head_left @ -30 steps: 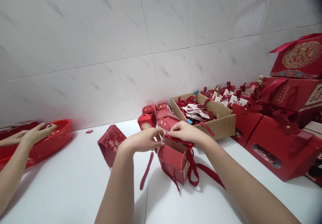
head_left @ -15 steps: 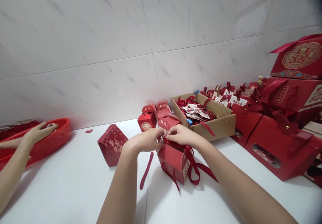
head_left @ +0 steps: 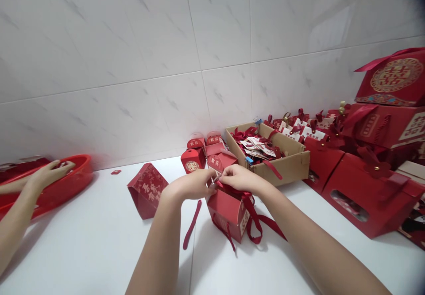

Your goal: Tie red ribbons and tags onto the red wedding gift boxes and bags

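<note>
A small red gift box (head_left: 225, 211) stands on the white table below my hands, with a tasselled cord on its front. Dark red ribbon (head_left: 255, 220) lies across its top and hangs in a loop down its right side. My left hand (head_left: 197, 183) is closed in a pinch at the top of the box. Close against it, my right hand (head_left: 239, 178) pinches the ribbon there. The exact spot between my fingertips is partly hidden. A loose red strip (head_left: 192, 225) lies on the table left of the box.
A dark red box (head_left: 148, 191) sits to the left. Behind my hands are small red boxes (head_left: 193, 160) and a cardboard tray (head_left: 282, 167) of tags and ribbons. Red boxes (head_left: 375, 193) are stacked at right. Another person's hand (head_left: 49, 175) is over a red basin (head_left: 83, 171).
Almost nothing differs. Both hands keep their pinch at the top of the box, and the whole view has shifted very slightly.
</note>
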Motion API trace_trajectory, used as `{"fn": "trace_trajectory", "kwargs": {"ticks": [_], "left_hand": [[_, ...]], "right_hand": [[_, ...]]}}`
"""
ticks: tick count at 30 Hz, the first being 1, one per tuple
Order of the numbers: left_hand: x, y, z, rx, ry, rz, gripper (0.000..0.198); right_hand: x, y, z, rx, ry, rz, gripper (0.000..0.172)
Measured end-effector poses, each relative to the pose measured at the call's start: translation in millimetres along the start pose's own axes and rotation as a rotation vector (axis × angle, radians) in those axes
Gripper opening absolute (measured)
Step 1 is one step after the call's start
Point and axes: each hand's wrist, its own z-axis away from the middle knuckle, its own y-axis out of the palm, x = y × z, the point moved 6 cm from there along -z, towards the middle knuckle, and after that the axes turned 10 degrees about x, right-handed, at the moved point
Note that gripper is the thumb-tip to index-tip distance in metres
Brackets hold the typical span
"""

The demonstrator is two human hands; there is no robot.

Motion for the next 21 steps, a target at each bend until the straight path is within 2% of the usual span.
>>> {"fn": "trace_trajectory", "kwargs": {"ticks": [6,10,17,21], "left_hand": [[2,3.3,-3,0.024,-0.039,0.001,0.013],[0,-0.1,3,0.032,-0.022,0.014,0.022],[6,-2.5,21,0.112,-0.009,0.438,0.024],[8,0.0,16,0.118,0.002,0.463,0.018]], "right_hand": [[3,1,-1,-0.004,-0.033,-0.031,0.017],[5,1,1,-0.008,-0.034,-0.055,0.016],[9,2,8,0.036,-0.044,-0.095,0.019],[13,3,9,0.051,-0.071,-0.111,0.019]]}}
